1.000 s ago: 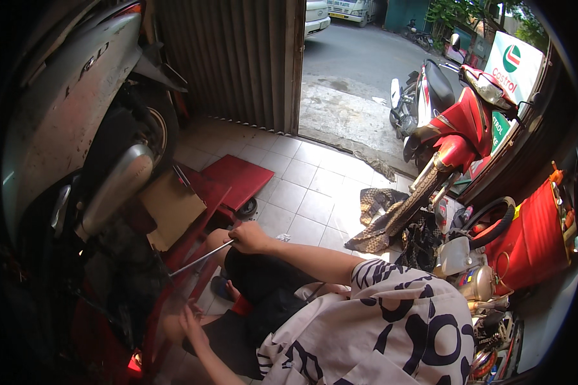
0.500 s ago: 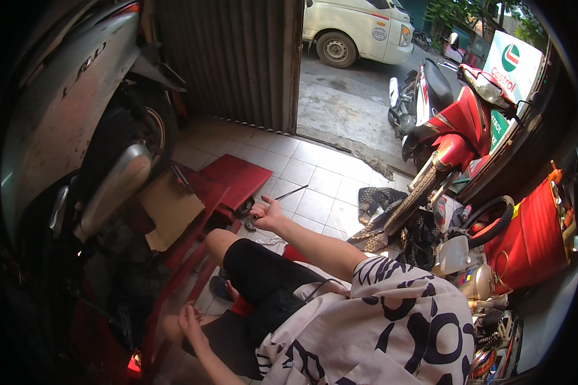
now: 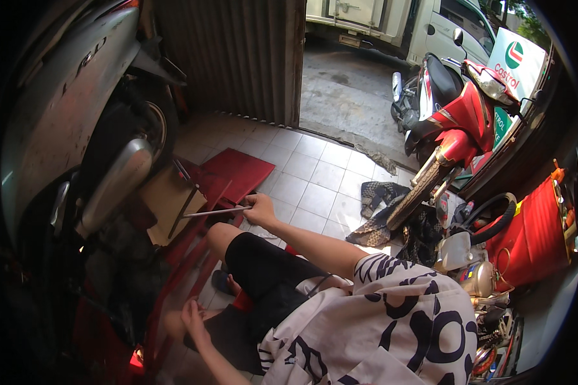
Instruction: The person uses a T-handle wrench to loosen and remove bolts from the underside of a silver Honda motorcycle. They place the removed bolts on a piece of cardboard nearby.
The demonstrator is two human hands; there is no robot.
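Observation:
My right hand point(image 3: 259, 210) is closed round a slender metal tool point(image 3: 215, 212), which extends leftward over a piece of cardboard point(image 3: 157, 199) on a red metal stand point(image 3: 237, 170). Left of that stands a silver scooter point(image 3: 64, 90) with its silver lower cover point(image 3: 112, 189) and rear wheel in view. Low down, my left hand point(image 3: 194, 316) rests by my knee, fingers curled together; whatever they may hold is hidden.
A red scooter point(image 3: 459, 122) stands at the open doorway, dark patterned cloths point(image 3: 382, 202) by its front wheel. Parts, containers and a red chest point(image 3: 523, 231) crowd the right side. A corrugated shutter point(image 3: 231, 58) borders the doorway; a white truck point(image 3: 359, 19) is outside.
My right hand first lifted away from the scooter's underside with the tool, then turned it back leftward over the cardboard. A white truck has moved into the doorway view. My left hand has barely moved.

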